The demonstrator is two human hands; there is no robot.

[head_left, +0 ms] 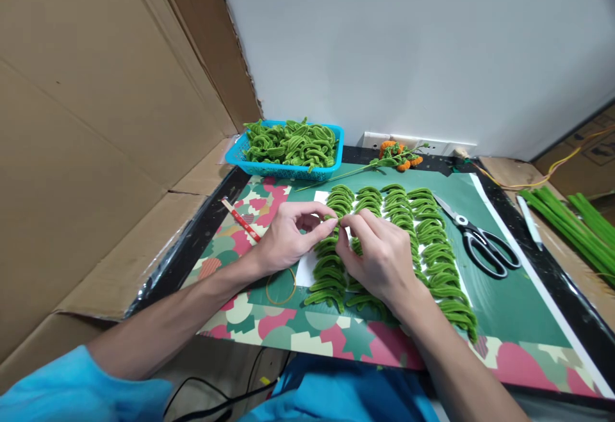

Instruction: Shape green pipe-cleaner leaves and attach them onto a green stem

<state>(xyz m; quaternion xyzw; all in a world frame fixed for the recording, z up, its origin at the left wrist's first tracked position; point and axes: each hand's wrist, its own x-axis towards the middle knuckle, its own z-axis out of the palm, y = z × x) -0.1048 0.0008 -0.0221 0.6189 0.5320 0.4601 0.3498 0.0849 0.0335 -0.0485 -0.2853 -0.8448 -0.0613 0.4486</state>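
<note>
Brown cardboard (106, 121) stood at the far left, beside the black table (552, 281). On the patterned mat (500, 307) lay a red strip (247, 227) and a thin rubber band (280, 303), with a blue basket (288, 171) full of fuzzy green pieces behind them. The left hand (293, 236) pinched a small green piece (338, 221) between thumb and finger; it sat between the two hands, right at their tips and mostly covered. The right hand (377, 246) pinched it too, above long rows of green pieces (439, 255) set out on white paper (306, 273). Behind the rows lay orange flowers (390, 148). Farther right came scissors (487, 243), then a white pen (529, 222) and long green stems (571, 230).
</note>
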